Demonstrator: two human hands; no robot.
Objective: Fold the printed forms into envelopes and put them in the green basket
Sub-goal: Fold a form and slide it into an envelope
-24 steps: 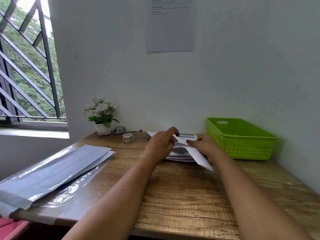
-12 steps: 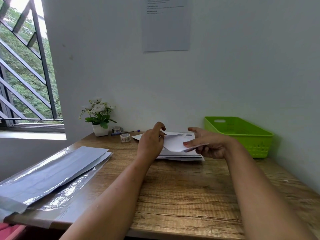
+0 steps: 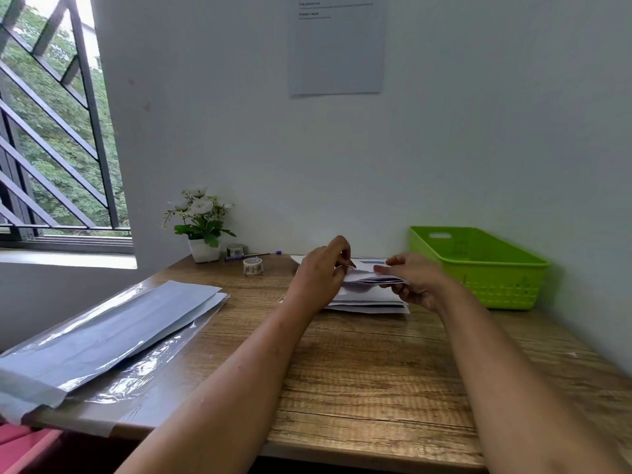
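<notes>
Now both hands are up over the pile at the back of the counter, and the sheet has changed shape since half a second ago: back then it hung as a curled, half-open leaf between the hands, and now the folded form is flattened into a narrow layered strip. A second ago it was a long slanted piece reaching toward me; that slant is gone. My left hand has its fingers bent in at the strip's left end, thumb and fingertips pressed together on the paper edge, knuckles toward me. My right hand has moved in from the wider reach it had before; its grip is pinching the right end of the strip, thumb on top, fingers curled beneath. Both forearms run straight out from the bottom of the view, converging on the paper. The strip sits just above the stack of printed forms, which lies flat on the counter and looks unmoved. The green basket stands just to the right of the stack against the wall, in the same spot as before; I cannot see its floor from here. Off to the left, the envelopes in clear plastic lie untouched near the counter edge.
</notes>
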